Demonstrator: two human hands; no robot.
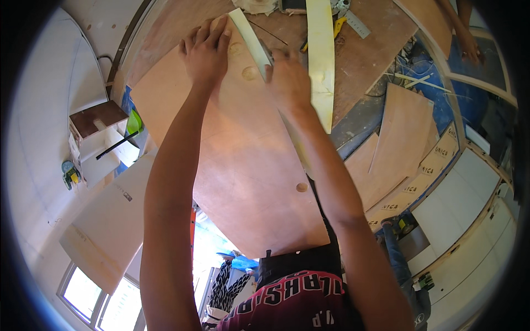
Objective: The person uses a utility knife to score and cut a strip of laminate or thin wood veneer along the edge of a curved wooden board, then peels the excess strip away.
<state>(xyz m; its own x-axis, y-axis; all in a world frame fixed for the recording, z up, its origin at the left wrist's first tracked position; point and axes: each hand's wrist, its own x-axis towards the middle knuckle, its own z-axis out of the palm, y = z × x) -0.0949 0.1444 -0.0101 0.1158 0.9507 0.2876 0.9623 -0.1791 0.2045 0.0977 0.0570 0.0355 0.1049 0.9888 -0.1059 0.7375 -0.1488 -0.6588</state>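
A wide tan wooden panel point(243, 165) with shallow round recesses lies in front of me. My left hand point(207, 52) rests on its far part, palm down, fingers spread and slightly bent. Along the panel's right edge runs a narrow pale yellow strip point(249, 37), which shows again lower down beside my right forearm. At that edge my right hand point(290, 80) is closed with curled fingers. A small grey piece shows by its fingertips, but the hand hides most of it. Right of this hand lies a second, wider pale yellow strip point(321, 66).
Near the wider strip are a yellow utility knife point(339, 26) and a metal square point(358, 25) on a brown board point(367, 60). Cut panels point(402, 129) lean at the right. Another person's hand point(469, 48) shows at the far right. A brown-topped box point(98, 118) stands left.
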